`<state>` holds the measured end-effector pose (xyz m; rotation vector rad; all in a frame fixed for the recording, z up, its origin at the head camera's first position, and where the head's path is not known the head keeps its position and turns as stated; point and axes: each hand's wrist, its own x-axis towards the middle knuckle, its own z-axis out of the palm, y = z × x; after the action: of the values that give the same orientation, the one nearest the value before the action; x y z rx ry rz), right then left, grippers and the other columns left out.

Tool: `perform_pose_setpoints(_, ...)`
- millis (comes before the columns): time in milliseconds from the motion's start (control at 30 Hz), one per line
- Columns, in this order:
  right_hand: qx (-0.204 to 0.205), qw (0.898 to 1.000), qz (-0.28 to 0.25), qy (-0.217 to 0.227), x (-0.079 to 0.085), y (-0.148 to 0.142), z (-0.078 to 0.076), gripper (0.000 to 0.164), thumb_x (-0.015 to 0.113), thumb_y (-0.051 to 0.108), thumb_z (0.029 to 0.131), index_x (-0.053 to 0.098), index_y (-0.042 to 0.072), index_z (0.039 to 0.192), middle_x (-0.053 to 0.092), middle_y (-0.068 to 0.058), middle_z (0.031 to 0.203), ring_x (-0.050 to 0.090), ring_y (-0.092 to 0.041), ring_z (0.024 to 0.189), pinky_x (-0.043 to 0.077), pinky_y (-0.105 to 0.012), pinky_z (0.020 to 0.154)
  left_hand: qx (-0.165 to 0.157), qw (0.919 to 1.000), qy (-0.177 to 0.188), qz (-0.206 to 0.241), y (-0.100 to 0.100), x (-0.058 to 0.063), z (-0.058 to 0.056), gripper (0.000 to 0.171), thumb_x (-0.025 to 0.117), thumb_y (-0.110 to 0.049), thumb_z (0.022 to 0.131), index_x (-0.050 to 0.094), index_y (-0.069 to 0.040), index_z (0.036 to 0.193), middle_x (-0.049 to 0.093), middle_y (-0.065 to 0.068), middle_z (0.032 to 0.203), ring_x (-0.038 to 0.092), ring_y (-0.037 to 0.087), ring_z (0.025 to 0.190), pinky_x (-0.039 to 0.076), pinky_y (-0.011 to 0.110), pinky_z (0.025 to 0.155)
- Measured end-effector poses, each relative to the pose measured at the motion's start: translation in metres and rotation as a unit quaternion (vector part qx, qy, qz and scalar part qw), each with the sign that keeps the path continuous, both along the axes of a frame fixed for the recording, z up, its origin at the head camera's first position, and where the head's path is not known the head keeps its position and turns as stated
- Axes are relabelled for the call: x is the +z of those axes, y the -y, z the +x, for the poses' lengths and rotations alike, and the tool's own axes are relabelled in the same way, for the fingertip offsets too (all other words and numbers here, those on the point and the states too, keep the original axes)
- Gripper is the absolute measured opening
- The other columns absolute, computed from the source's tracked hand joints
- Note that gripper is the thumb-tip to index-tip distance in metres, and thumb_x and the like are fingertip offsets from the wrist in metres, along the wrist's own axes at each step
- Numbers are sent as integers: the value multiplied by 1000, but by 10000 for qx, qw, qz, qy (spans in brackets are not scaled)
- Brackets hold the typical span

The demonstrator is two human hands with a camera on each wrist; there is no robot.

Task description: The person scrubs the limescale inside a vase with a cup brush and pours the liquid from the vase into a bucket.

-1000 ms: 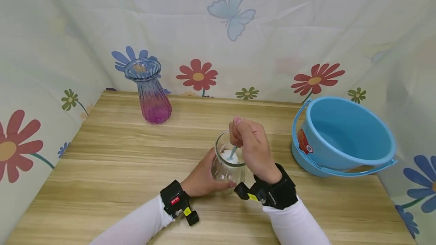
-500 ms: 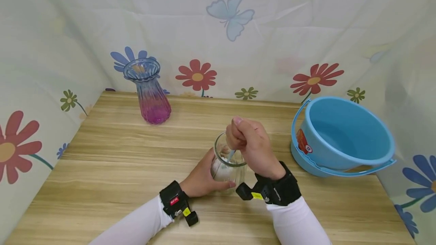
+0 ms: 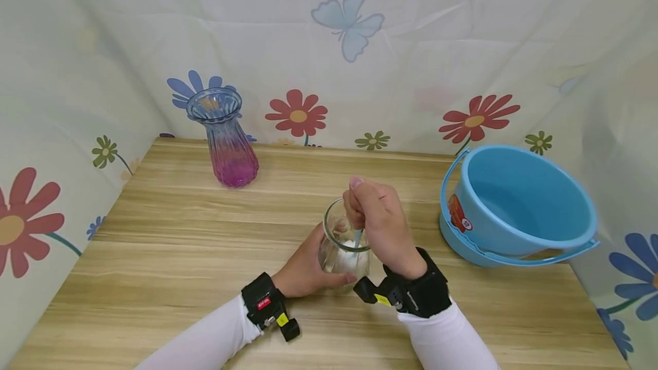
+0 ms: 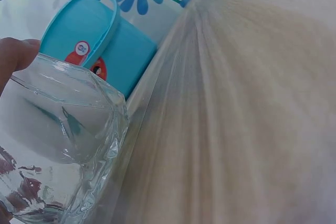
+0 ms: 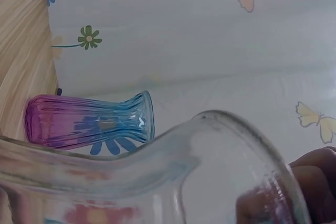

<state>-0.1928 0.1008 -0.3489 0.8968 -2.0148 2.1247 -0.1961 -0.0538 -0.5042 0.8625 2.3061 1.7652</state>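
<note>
Near the middle of the table, my left hand [image 3: 311, 270] grips the lower side of a clear glass vase [image 3: 336, 261] with thumb and fingers. My right hand [image 3: 377, 218] is closed over the vase's mouth, holding the light blue handle [image 3: 358, 237] of a bottle brush. The brush's white head [image 4: 47, 124] is inside the glass, seen through the wall in the left wrist view; whether it is sponge or bristle I cannot tell. In the right wrist view, the vase's flared rim [image 5: 252, 135] fills the foreground and the brush is hidden.
A ribbed blue-to-pink glass vase [image 3: 233, 153] stands upright at the back left of the wooden table [image 3: 169, 233]. On the right is a light blue bucket [image 3: 475, 204] with its handle lowered. A flower-printed curtain [image 3: 401, 90] surrounds the table's back and sides.
Inside the glass vase, the brush head has gone deeper, first towards the left, then back towards the right. The right hand shifts slightly with it; the left hand stays put.
</note>
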Motion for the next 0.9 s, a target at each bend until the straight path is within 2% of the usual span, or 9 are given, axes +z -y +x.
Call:
perform_pose_setpoints(100, -262, 9995, 21, -185, -1, 2, 1, 49, 34, 19, 105, 28, 8, 57, 24, -2, 53, 23, -20, 45, 19, -30, 44, -30, 9999, 22, 118, 1, 15, 6, 99, 85, -31, 71, 25, -25, 149, 45, 1, 140, 41, 14, 126, 36, 53, 105)
perform_pose_setpoints(167, -399, 9987, 4, -308, -1, 3, 1, 49, 34, 18, 105, 28, 7, 58, 24, -2, 53, 23, -19, 45, 19, -31, 44, -40, 9999, 24, 122, 1, 20, 8, 98, 85, -26, 71, 26, -20, 149, 46, 5, 139, 41, 16, 126, 36, 54, 104)
perform_pose_setpoints(333, -589, 9969, -12, -519, -3, 5, 0, 48, 35, 19, 105, 28, 7, 59, 24, -2, 55, 23, -18, 47, 18, -31, 46, -73, 9999, 61, 54, 1, 24, 9, 96, 85, -22, 72, 27, -20, 148, 46, 3, 138, 41, 15, 125, 36, 52, 105)
perform_pose_setpoints(433, -573, 9970, -36, -523, -3, 5, 0, 48, 35, 19, 106, 28, 7, 60, 25, -3, 56, 24, -19, 47, 18, -30, 46, -53, 10000, 7, 47, 0, 16, 5, 97, 85, -27, 72, 26, -26, 148, 46, -2, 137, 41, 13, 125, 35, 53, 105)
perform_pose_setpoints(567, -455, 9980, -114, -434, -1, 5, -1, 47, 33, 19, 106, 28, 7, 61, 26, -4, 57, 25, -21, 50, 20, -30, 48, 5, 9999, -81, -87, 0, -2, -2, 101, 85, -41, 70, 21, -35, 148, 45, -9, 136, 41, 10, 124, 36, 51, 106)
perform_pose_setpoints(667, -291, 9989, -195, -323, -1, 4, -1, 46, 31, 19, 106, 28, 6, 62, 26, -4, 59, 25, -22, 51, 20, -30, 50, 27, 9998, -67, -158, -1, -14, -7, 103, 85, -47, 69, 19, -38, 148, 44, -11, 137, 42, 9, 123, 37, 48, 105)
perform_pose_setpoints(900, 167, 9991, -388, -65, 0, 3, -1, 44, 28, 16, 107, 28, 8, 63, 24, -1, 60, 24, -18, 52, 18, -32, 52, 56, 9999, 24, -134, -1, -22, -8, 101, 85, -48, 68, 22, -38, 147, 47, -11, 134, 47, 9, 117, 44, 42, 99)
